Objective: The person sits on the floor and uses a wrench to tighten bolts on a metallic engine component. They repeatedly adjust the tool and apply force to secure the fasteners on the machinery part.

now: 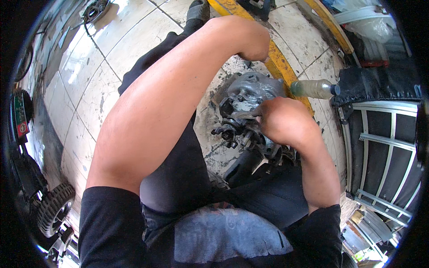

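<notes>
smooth left forearm (152, 111) — right hand (288, 120) at bulbous metal casing (254, 87) — fingers obscured, hold unclear

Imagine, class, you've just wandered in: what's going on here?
A person leans over what looks like a small, grimy engine on the tiled floor. The right hand is curled against the engine; the left hand is beyond it, near a yellow beam. Most fingers are hidden, so neither grip is clear. A capped bottle is to the engine's right.

Left forearm (156, 105) stretched forward, left grip (254, 41) bent over, right forearm (321, 178) angled inward, right grip (287, 121) curled
</notes>
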